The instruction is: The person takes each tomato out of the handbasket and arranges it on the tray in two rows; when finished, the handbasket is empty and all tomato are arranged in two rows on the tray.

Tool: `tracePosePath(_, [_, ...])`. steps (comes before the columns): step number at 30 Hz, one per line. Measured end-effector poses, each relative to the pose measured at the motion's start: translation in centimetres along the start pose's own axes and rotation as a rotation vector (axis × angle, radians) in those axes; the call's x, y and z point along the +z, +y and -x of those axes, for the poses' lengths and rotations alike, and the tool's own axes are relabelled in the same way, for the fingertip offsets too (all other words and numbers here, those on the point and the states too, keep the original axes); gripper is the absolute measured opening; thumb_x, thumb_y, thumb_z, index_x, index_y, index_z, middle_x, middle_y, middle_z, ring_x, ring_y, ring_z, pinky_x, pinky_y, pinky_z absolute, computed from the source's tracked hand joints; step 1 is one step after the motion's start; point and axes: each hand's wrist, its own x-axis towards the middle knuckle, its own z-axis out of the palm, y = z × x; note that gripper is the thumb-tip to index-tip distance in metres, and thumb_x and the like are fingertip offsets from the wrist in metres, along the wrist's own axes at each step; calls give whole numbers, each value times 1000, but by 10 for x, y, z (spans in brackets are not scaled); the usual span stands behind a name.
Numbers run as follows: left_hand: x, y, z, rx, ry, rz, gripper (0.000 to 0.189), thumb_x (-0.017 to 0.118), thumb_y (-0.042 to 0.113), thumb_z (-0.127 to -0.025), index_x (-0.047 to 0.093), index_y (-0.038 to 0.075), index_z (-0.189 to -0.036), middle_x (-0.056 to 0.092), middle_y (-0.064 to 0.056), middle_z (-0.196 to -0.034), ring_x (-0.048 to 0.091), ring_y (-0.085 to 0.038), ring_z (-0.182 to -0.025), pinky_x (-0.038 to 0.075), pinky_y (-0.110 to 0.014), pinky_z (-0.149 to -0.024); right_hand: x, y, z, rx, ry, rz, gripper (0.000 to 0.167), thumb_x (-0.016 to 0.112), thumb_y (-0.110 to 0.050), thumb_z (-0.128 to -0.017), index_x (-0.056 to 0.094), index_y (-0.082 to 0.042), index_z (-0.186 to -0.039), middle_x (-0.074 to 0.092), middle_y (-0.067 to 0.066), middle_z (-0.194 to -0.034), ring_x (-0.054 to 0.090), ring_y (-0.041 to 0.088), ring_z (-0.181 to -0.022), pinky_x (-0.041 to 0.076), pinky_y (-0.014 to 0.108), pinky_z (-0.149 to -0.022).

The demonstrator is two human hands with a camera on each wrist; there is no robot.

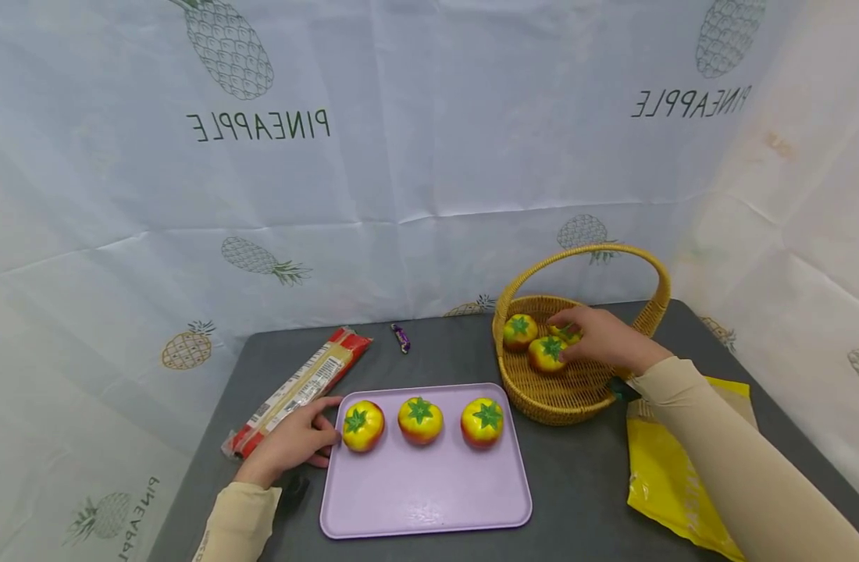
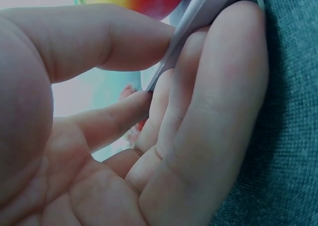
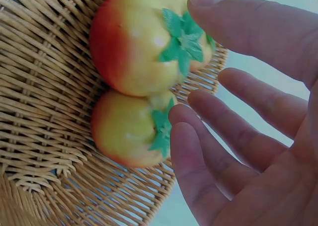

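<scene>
My left hand [image 1: 296, 441] grips the left rim of a lilac tray [image 1: 422, 499]; in the left wrist view the thumb lies over the rim and fingers curl beneath. On the tray sit three yellow-red, persimmon-like fruits: left [image 1: 363, 426], middle [image 1: 420, 421] and right [image 1: 482, 423]. My right hand [image 1: 605, 339] reaches into a wicker basket [image 1: 556, 410] with spread, loosely bent fingers. Its thumb tip is at the near fruit [image 3: 134, 42], with another fruit [image 3: 129, 129] beside its fingertips. Three fruits show in the basket, one partly hidden by the hand.
A red-and-clear packet [image 1: 299, 390], apparently noodles, lies left of the tray. Behind the tray is a small purple wrapped candy [image 1: 400, 338]. A yellow bag [image 1: 668, 468] lies under the right forearm. The basket's tall handle [image 1: 584, 251] arches above it; a pineapple-print curtain [image 1: 429, 156] hangs behind.
</scene>
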Motion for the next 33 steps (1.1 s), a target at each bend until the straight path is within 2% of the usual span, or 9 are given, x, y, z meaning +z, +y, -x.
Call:
tracePosePath(7, [0,1,2,3,5,8,67,75,8,-93,52,7,-156,62,-13,-96,68,-24,-73,68,-40,-67,12,5,-10,-10,-2,69,60,86,-24,-90,67,-6,-144,71,16,-139,67,35,-124,56,58,-107])
tracePosePath(12, [1,1,2,0,8,6,67,76,8,-93,52,7,-156,62,-13,-95,67,-23,-74,68,-40,-67,17,5,-13,-42,-5,82,57,86,-20,-90,69,-5,-142,70,18,-140,67,35,-124,56,58,-108])
tracePosePath(18, [0,1,1,-4,15,0,67,76,9,-93,53,8,-155,62,-13,-95,68,-23,-74,68,-40,-68,20,6,-19,-42,-14,107,58,89,-20,-88,70,-6,-142,70,18,-140,67,36,-124,56,58,-107])
tracePosePath(23, [0,2,1,-10,19,-14,67,78,11,-93,54,10,-155,62,-12,-95,68,-23,-74,68,-40,-68,21,7,-20,-35,-29,123,60,90,-24,-86,71,-8,-141,71,17,-139,68,33,-122,58,55,-105])
tracePosePath(33, [-1,1,2,8,5,-7,66,76,10,-93,54,8,-155,62,-12,-94,68,-23,-72,68,-39,-68,20,1,-17,-35,-43,127,61,90,-22,-85,71,-6,-141,72,17,-137,68,32,-119,58,55,-104])
